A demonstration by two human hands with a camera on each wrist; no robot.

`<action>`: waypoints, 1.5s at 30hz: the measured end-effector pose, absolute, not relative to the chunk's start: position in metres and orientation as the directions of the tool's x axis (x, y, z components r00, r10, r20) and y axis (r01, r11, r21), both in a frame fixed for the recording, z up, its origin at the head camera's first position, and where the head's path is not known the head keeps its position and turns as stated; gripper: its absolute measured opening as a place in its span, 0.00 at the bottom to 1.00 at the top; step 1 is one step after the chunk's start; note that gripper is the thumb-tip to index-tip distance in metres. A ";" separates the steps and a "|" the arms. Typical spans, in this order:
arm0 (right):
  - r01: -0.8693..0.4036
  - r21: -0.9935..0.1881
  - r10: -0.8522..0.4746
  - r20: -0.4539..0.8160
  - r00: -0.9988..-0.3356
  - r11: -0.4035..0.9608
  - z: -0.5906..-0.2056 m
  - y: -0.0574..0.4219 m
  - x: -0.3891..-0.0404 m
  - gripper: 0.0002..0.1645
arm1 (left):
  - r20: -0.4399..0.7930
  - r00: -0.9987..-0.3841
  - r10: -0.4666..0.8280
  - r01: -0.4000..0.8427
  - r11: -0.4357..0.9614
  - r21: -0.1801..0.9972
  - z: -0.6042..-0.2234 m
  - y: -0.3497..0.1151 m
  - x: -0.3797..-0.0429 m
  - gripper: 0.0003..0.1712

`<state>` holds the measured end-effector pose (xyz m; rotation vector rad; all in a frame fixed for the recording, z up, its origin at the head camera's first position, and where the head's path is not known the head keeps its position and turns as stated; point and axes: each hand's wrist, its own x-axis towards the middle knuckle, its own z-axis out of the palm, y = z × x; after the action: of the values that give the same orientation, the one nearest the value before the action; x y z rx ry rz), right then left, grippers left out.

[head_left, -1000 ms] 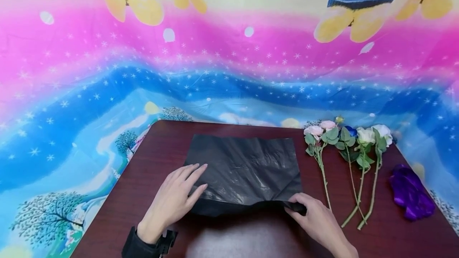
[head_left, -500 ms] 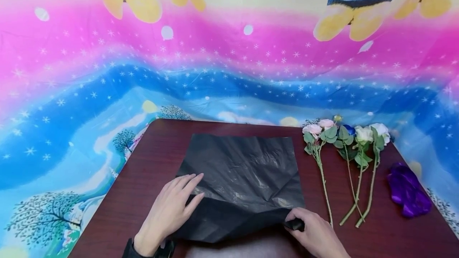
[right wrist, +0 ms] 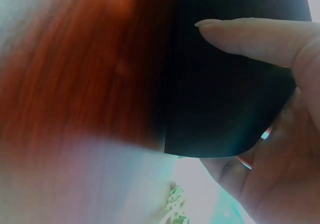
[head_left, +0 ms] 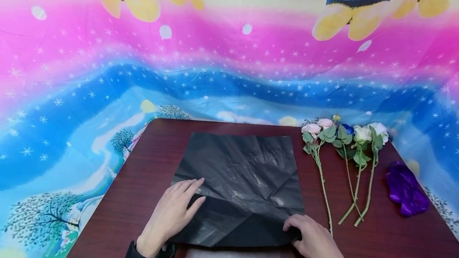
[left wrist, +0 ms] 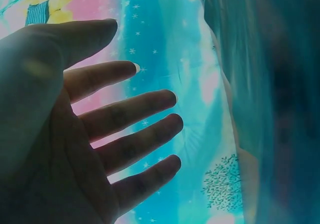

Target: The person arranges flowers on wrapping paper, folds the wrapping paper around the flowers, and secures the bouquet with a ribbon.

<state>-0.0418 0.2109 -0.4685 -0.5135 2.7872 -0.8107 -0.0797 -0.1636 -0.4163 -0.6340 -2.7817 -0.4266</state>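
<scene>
A black sheet of creased, slightly shiny wrapping paper (head_left: 244, 170) lies spread on the dark wooden table (head_left: 143, 170), its near part overlapped by a fold line. Over its left edge is my left hand (head_left: 168, 216), palm down. In the left wrist view that hand (left wrist: 95, 134) has its fingers straight and spread, holding nothing. At the near right corner my right hand (head_left: 312, 234) pinches the paper's edge. The right wrist view shows the thumb on one face of the black paper (right wrist: 225, 99) and the other fingers partly hidden behind it.
Right of the paper lie artificial roses on long stems: pink (head_left: 311, 130), blue (head_left: 347, 129) and white (head_left: 363, 133). A crumpled purple shiny ribbon or cloth (head_left: 407, 188) sits near the table's right edge. A colourful printed curtain (head_left: 229, 59) hangs behind the table.
The near edge of the black paper has come down toward me, unrolling and spreading flatter. My right hand has moved nearer with its corner; the left has shifted slightly nearer too.
</scene>
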 end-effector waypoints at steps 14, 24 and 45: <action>-0.326 -0.524 -0.460 -0.145 -0.876 0.787 -0.478 0.213 -0.043 0.19 | 0.280 -0.867 0.413 0.481 0.841 0.249 -0.433 -0.162 -0.078 0.25; -0.287 -0.568 -0.469 -0.202 -0.860 0.771 -0.481 0.215 -0.045 0.18 | 0.124 -0.918 0.377 0.396 0.858 0.326 -0.443 -0.161 -0.070 0.26; -0.312 -0.520 -0.465 -0.192 -0.864 0.795 -0.483 0.212 -0.035 0.32 | 0.052 -0.930 0.363 0.356 0.857 0.372 -0.458 -0.163 -0.068 0.24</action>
<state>-0.0354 0.2120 -0.4830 -0.5955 2.6742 -0.6968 -0.0681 -0.1634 -0.4581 -0.5901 -3.0465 -0.6034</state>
